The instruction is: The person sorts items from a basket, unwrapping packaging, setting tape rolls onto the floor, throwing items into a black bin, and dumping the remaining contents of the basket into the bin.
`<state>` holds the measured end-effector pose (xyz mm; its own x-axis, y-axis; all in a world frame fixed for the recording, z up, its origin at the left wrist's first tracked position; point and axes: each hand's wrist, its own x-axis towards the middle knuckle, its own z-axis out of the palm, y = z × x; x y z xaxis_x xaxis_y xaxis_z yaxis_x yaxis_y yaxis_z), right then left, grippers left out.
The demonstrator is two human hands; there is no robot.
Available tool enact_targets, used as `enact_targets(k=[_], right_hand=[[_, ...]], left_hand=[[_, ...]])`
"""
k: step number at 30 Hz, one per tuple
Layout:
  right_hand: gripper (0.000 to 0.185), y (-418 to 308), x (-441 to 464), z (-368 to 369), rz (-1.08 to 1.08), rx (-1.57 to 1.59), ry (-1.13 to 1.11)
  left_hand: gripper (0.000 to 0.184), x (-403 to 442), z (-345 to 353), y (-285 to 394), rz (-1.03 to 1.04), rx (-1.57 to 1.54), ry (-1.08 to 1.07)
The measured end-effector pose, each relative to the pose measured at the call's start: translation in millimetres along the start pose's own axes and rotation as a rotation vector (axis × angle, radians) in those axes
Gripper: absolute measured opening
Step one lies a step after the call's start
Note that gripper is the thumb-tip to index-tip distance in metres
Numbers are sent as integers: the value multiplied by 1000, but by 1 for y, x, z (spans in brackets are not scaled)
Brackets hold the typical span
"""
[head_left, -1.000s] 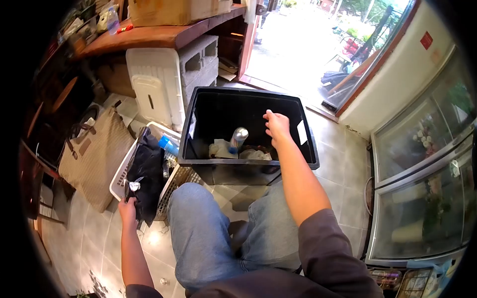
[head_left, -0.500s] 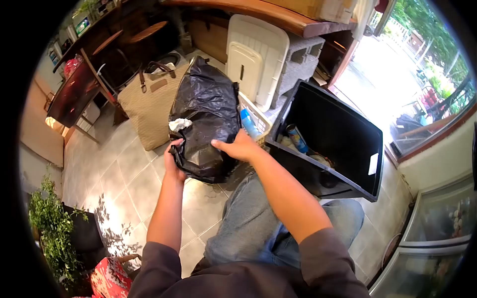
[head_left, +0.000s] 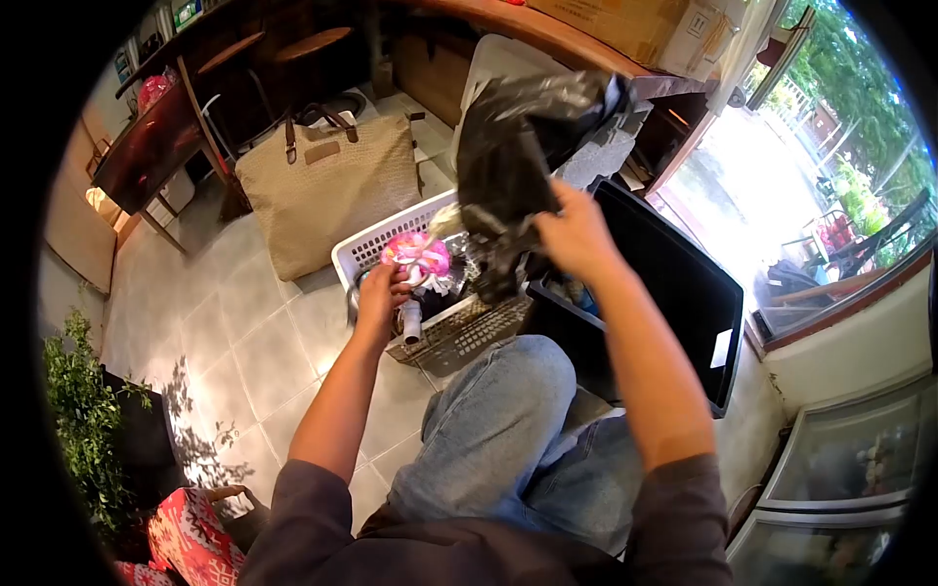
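My right hand [head_left: 578, 232] grips the black plastic bag [head_left: 518, 156], which is raised and blurred by motion above the white basket [head_left: 357, 252] and the near left edge of the black bin [head_left: 684, 293]. At the basket's left part, my left hand [head_left: 379, 298] is closed at a pink and white crumpled item [head_left: 418, 256]. Its fingertips touch the item's lower left edge. Just below, a grey-white tube-shaped piece [head_left: 411, 322] lies at the basket's near rim. The bag hides much of the basket's right side.
A woven beige bag [head_left: 337, 186] stands on the tiled floor behind the basket. Further back are a wooden counter [head_left: 586, 44] and a cardboard box [head_left: 635, 29]. A leafy plant [head_left: 83, 420] is at the left, a glass-fronted cabinet [head_left: 850, 439] at the right.
The black bag has moved up and right, off the woven bag and over the basket, now in my right hand. My left hand has left it for the pink and white item.
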<state>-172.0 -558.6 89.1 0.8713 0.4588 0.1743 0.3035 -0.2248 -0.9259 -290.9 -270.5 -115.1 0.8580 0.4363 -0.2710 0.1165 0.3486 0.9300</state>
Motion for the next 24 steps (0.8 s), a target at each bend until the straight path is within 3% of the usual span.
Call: enact_targets(k=[1,2,4,5,8,10,12,16,18,20,22,23,24], right_hand=[[42,-6,1,-25,-24,-75,7],[42,-12,2,-51,-47,-150,11],[37,-7,4,-99,-138,-305,90],[36,-22,-7,-117,-97,-408,94],[32,-55,-33,-172,-112,-726,184],[28,-54,-42,-212,-3,-880,219],[22,-13,-58,-257,-110,-1167,301],[17,50,-99,-279,109,-1383,345],[28,114,-118,-293,342,-1426,206],[34,127,-135,-263,701,-1359,18],[45,182,-147,-253,869,-1361,-236],[51,196,-151,-246,918,-1287,-267],[59,204,-154,-238,965,-1213,-298]], left_hand=[[33,4,0,-6,62,196,73],[46,-9,8,-3,186,443,137],[70,7,2,-34,315,624,148],[82,4,4,-32,340,695,45],[89,6,0,-56,349,950,22],[87,9,-1,-68,342,992,62],[85,12,-2,-71,355,1024,86],[80,20,-6,-69,410,1096,86],[81,25,-2,-57,370,1139,57],[59,23,12,-36,269,1178,-5],[46,43,15,-37,220,1305,-127],[31,55,16,-45,239,1354,-122],[30,64,18,-39,238,1160,-140]])
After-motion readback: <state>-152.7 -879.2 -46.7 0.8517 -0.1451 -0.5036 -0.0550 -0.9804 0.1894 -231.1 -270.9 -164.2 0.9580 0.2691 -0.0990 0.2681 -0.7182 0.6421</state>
